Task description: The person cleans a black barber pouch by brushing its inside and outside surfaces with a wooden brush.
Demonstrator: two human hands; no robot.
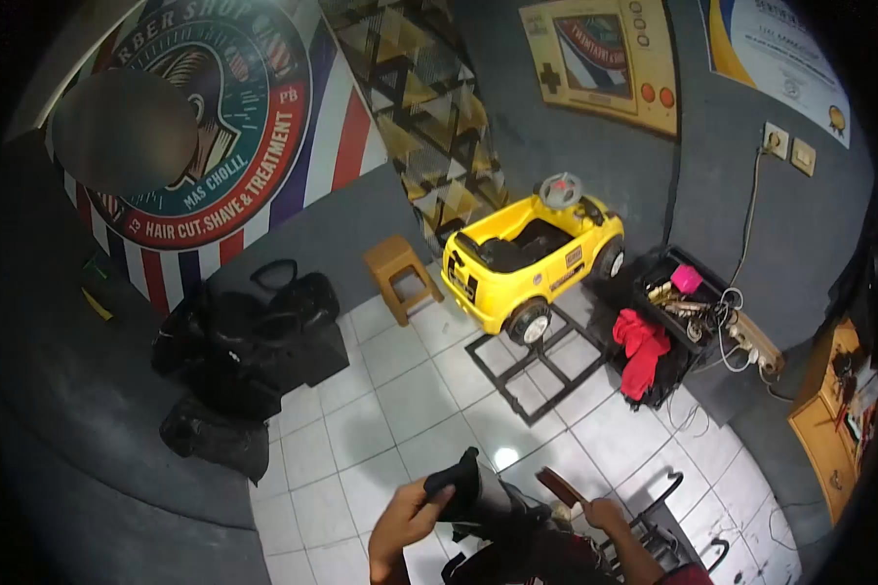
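Left hand (407, 521), bottom centre: closed on edge of black item (478, 495) | Right hand (607, 515), bottom, right of centre: closed around brown tool (561, 485), near black item | Toy car (537, 268): above centre, near stool (396, 261)

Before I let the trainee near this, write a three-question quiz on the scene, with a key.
1. Which of the person's hands holds the long, flat brown tool?
2. True or false: in this view, the small brown four-legged stool stands to the left of the yellow plastic toy car.
3. The left hand grips: a) the stool; b) a dark, fabric-like item; c) the grey toy steering wheel.

Key: 1. The right hand. 2. True. 3. b.
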